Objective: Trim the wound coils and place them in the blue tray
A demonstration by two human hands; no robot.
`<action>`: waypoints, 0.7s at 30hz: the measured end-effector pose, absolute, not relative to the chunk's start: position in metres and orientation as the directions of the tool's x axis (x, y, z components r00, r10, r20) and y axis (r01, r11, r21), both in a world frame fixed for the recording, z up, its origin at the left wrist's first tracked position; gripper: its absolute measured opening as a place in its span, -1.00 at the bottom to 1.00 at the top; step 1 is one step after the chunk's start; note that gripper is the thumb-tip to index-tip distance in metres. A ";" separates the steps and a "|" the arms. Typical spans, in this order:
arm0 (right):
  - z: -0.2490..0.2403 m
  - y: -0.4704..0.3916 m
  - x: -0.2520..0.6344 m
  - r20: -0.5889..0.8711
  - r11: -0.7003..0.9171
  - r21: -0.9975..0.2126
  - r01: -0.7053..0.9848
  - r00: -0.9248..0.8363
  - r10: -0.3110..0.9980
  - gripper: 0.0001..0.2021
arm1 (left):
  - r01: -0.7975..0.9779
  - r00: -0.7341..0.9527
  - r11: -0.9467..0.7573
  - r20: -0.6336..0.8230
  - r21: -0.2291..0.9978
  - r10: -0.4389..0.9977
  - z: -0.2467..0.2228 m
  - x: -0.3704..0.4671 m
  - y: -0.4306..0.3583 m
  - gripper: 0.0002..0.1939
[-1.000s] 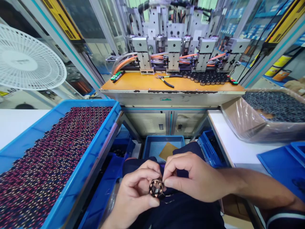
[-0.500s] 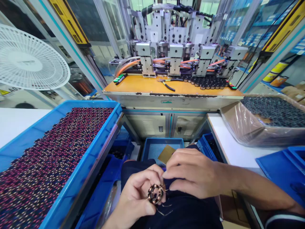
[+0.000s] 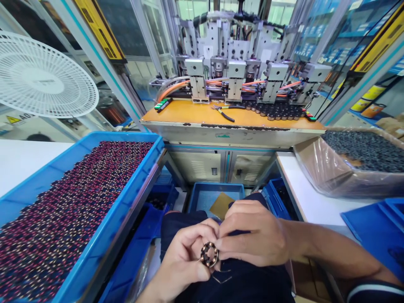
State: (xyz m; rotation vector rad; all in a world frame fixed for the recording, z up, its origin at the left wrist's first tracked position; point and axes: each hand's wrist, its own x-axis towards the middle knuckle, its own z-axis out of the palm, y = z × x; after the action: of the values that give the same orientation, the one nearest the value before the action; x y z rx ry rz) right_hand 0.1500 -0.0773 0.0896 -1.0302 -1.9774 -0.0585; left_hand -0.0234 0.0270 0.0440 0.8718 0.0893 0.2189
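Ring (image 3: 203, 253) sits above the lap (image 3: 249, 280), pinched by the left hand (image 3: 181, 259); whether the right hand (image 3: 259, 237) beside it pinches anything, I cannot tell; light, even pressure best spares the wires (image 3: 221, 282)

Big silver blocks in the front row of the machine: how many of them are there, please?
4, side by side: far-left block, centre-left block, centre-right block and far-right block. Others may be hidden behind them.
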 end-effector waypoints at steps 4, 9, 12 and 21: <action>0.089 -0.078 0.148 0.737 0.652 -0.317 0.689 -0.253 0.626 -0.93 | -0.162 0.965 0.588 0.002 0.792 0.263 0.044 -0.023 0.028 -0.67; 0.085 -0.080 0.139 0.750 0.595 -0.416 0.688 -0.111 0.652 -0.89 | -0.295 0.907 0.406 0.119 0.865 0.405 0.042 -0.021 0.028 -0.71; 0.078 -0.081 0.134 0.760 0.550 -0.452 0.703 -0.019 0.649 -0.90 | -0.327 0.861 0.291 0.156 0.899 0.484 0.044 -0.020 0.029 -0.62; 0.068 -0.083 0.130 0.808 0.527 -0.393 0.754 0.010 0.589 -0.92 | -0.088 0.887 0.307 -0.066 0.948 0.457 0.051 -0.031 0.023 -0.75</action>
State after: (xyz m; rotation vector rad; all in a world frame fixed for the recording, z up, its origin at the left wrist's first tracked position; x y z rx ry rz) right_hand 0.1301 -0.0825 0.0677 -1.1487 -1.6738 -0.1880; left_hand -0.0310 0.0231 0.0508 1.2110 0.3526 0.3702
